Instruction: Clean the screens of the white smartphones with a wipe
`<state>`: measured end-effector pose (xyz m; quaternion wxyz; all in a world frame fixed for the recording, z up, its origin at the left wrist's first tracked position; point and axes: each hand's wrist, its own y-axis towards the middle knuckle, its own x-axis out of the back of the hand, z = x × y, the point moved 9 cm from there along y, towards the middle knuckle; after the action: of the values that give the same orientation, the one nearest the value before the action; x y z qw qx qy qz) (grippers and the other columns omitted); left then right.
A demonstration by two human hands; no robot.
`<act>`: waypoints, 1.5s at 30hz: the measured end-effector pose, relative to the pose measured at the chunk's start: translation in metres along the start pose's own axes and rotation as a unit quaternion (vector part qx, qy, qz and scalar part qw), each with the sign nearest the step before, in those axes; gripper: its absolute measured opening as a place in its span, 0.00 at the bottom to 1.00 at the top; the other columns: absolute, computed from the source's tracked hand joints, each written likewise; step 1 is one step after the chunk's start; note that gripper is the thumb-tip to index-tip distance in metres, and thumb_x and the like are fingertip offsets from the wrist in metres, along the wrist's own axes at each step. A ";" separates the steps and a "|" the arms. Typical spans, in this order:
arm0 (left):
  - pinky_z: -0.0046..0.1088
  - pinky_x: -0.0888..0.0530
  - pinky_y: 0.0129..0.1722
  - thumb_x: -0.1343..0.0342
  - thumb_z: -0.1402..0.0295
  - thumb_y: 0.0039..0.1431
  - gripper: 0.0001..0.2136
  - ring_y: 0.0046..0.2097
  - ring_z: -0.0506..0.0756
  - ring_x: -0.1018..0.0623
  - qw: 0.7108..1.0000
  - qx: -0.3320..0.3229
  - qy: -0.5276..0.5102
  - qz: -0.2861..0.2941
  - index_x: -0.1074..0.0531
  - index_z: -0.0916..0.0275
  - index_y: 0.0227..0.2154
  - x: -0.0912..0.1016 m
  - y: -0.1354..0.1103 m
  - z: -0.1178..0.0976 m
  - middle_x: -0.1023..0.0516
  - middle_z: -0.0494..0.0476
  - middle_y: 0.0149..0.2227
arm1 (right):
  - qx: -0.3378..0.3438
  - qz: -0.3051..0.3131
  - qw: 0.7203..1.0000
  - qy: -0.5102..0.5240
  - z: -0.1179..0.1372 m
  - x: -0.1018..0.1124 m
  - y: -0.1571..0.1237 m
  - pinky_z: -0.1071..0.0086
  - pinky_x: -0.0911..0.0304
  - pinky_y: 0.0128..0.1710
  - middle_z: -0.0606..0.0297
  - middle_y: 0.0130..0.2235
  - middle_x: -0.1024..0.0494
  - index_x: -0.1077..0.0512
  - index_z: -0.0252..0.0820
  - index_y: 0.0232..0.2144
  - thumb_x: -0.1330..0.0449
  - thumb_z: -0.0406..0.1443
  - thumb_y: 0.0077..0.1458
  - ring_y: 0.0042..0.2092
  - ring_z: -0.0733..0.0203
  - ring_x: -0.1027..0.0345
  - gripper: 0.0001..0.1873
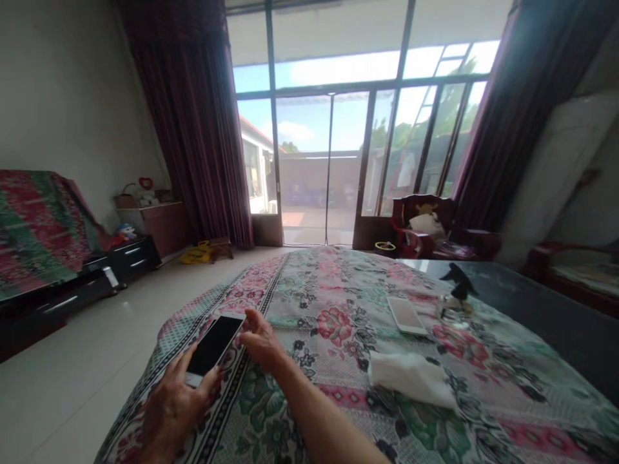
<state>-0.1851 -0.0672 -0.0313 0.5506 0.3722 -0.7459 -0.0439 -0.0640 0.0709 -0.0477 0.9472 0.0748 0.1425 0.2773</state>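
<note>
A white-framed smartphone (pixel 216 345) with a dark screen is tilted above the left side of the flowered cloth (pixel 290 296). My left hand (pixel 178 396) is closed around its lower end, thumb on one edge and fingers on the other. At the phone's upper right corner, my right hand (pixel 260 338) has its thumb and fingers bent against the edge; part of this contact is hidden. To the right lie a flat white phone-shaped piece (pixel 407 316) and a folded white cloth (pixel 411 379). Behind them stands a clear container with a black top (pixel 457 296).
A dark glossy tabletop (pixel 507 283) shows beyond the cloth on the right. A red wooden chair (pixel 420 219) stands by the glass doors (pixel 324 167). Along the left wall are a black low cabinet (pixel 130 258) and a yellow object (pixel 196 252) on the floor.
</note>
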 end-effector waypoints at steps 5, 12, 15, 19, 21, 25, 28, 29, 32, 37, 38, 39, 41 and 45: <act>0.40 0.33 0.52 0.53 0.53 0.55 0.29 0.53 0.64 0.29 0.995 -0.086 0.019 -0.050 0.41 0.64 0.56 0.018 -0.005 -0.024 0.33 0.65 0.56 | -0.013 -0.027 0.999 -0.017 0.023 0.009 -0.012 0.70 0.34 0.32 0.64 0.36 0.27 0.38 0.40 0.50 0.44 0.30 0.39 0.35 0.62 0.30 0.30; 0.37 0.31 0.49 0.51 0.51 0.53 0.29 0.51 0.63 0.28 0.986 -0.158 -0.013 -0.056 0.39 0.62 0.55 0.014 -0.017 -0.103 0.29 0.64 0.52 | 0.010 -0.141 0.970 -0.199 0.079 0.091 -0.039 0.64 0.36 0.44 0.61 0.45 0.27 0.33 0.41 0.46 0.44 0.28 0.41 0.43 0.58 0.31 0.25; 0.34 0.31 0.49 0.49 0.52 0.54 0.30 0.52 0.62 0.28 0.980 -0.191 -0.043 0.025 0.42 0.62 0.57 -0.010 -0.032 -0.153 0.30 0.64 0.52 | 0.002 -0.198 0.931 -0.306 0.102 0.141 -0.060 0.61 0.40 0.50 0.59 0.43 0.25 0.30 0.39 0.44 0.46 0.25 0.40 0.45 0.56 0.32 0.25; 0.31 0.29 0.39 0.52 0.52 0.58 0.29 0.43 0.60 0.23 0.968 -0.208 -0.034 0.134 0.41 0.63 0.58 -0.040 -0.060 -0.207 0.28 0.64 0.49 | -0.021 -0.230 0.881 -0.413 0.123 0.188 -0.084 0.64 0.40 0.48 0.58 0.40 0.23 0.28 0.39 0.42 0.47 0.25 0.41 0.44 0.56 0.31 0.23; 0.32 0.29 0.35 0.52 0.52 0.57 0.30 0.38 0.60 0.22 0.964 -0.222 -0.007 0.147 0.41 0.65 0.59 -0.045 -0.071 -0.228 0.27 0.66 0.45 | -0.028 -0.227 0.863 -0.451 0.130 0.202 -0.093 0.65 0.39 0.46 0.58 0.39 0.22 0.28 0.40 0.43 0.47 0.25 0.42 0.43 0.56 0.29 0.23; 0.33 0.30 0.33 0.51 0.51 0.56 0.31 0.34 0.60 0.22 0.958 -0.233 0.040 0.160 0.40 0.65 0.58 -0.053 -0.080 -0.253 0.27 0.65 0.39 | -0.008 -0.193 0.843 -0.502 0.150 0.220 -0.112 0.62 0.42 0.50 0.59 0.41 0.22 0.27 0.41 0.43 0.47 0.26 0.44 0.46 0.55 0.30 0.22; 0.34 0.31 0.34 0.50 0.50 0.55 0.32 0.35 0.61 0.23 0.954 -0.241 0.060 0.168 0.38 0.65 0.57 -0.058 -0.082 -0.264 0.27 0.66 0.40 | 0.016 -0.136 0.844 -0.519 0.169 0.227 -0.134 0.65 0.42 0.50 0.62 0.41 0.22 0.25 0.42 0.38 0.45 0.27 0.44 0.46 0.57 0.31 0.18; 0.34 0.31 0.34 0.50 0.49 0.54 0.32 0.35 0.61 0.23 0.953 -0.244 0.062 0.170 0.37 0.65 0.57 -0.058 -0.083 -0.267 0.28 0.66 0.40 | 0.018 -0.110 0.846 -0.521 0.173 0.228 -0.143 0.67 0.40 0.48 0.64 0.39 0.21 0.24 0.43 0.35 0.44 0.27 0.43 0.44 0.58 0.30 0.15; 0.34 0.31 0.34 0.48 0.49 0.53 0.33 0.34 0.60 0.23 0.951 -0.246 0.065 0.178 0.37 0.66 0.57 -0.057 -0.085 -0.273 0.28 0.67 0.40 | 0.017 0.015 0.837 -0.546 0.174 0.217 -0.169 0.68 0.40 0.46 0.66 0.37 0.23 0.23 0.45 0.32 0.41 0.28 0.41 0.41 0.60 0.30 0.14; 0.35 0.31 0.33 0.44 0.49 0.50 0.36 0.33 0.61 0.24 0.946 -0.246 0.078 0.195 0.36 0.69 0.57 -0.059 -0.088 -0.279 0.27 0.68 0.38 | 0.012 0.078 0.803 -0.590 0.159 0.205 -0.191 0.70 0.41 0.45 0.65 0.41 0.25 0.23 0.48 0.32 0.38 0.31 0.41 0.43 0.59 0.32 0.12; 0.35 0.31 0.33 0.44 0.49 0.49 0.37 0.33 0.62 0.24 0.945 -0.250 0.080 0.196 0.37 0.69 0.57 -0.061 -0.088 -0.280 0.27 0.68 0.37 | 0.015 0.080 0.796 -0.600 0.155 0.203 -0.192 0.71 0.41 0.44 0.65 0.41 0.25 0.23 0.47 0.31 0.39 0.31 0.42 0.43 0.59 0.32 0.11; 0.36 0.31 0.33 0.43 0.48 0.49 0.38 0.33 0.63 0.24 0.944 -0.254 0.082 0.195 0.38 0.70 0.57 -0.063 -0.089 -0.281 0.27 0.69 0.37 | 0.021 0.078 0.791 -0.607 0.152 0.202 -0.192 0.71 0.41 0.43 0.65 0.40 0.25 0.23 0.47 0.30 0.40 0.30 0.42 0.42 0.60 0.33 0.11; 0.37 0.31 0.34 0.42 0.47 0.47 0.41 0.34 0.64 0.24 0.943 -0.260 0.081 0.192 0.39 0.72 0.58 -0.069 -0.090 -0.283 0.27 0.70 0.37 | 0.033 0.066 0.786 -0.614 0.147 0.202 -0.191 0.71 0.41 0.44 0.64 0.41 0.26 0.24 0.46 0.30 0.42 0.28 0.43 0.44 0.59 0.33 0.11; 0.37 0.31 0.36 0.40 0.46 0.44 0.42 0.37 0.65 0.24 0.943 -0.255 0.060 0.207 0.38 0.72 0.57 -0.078 -0.090 -0.280 0.27 0.72 0.40 | 0.041 0.050 0.792 -0.607 0.141 0.208 -0.192 0.70 0.41 0.45 0.63 0.42 0.27 0.26 0.45 0.32 0.45 0.28 0.47 0.45 0.59 0.34 0.12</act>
<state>0.1093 0.0113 -0.0261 0.6680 0.0585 -0.7357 -0.0956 0.2447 0.0156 -0.0040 0.8197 0.2736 -0.4545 0.2162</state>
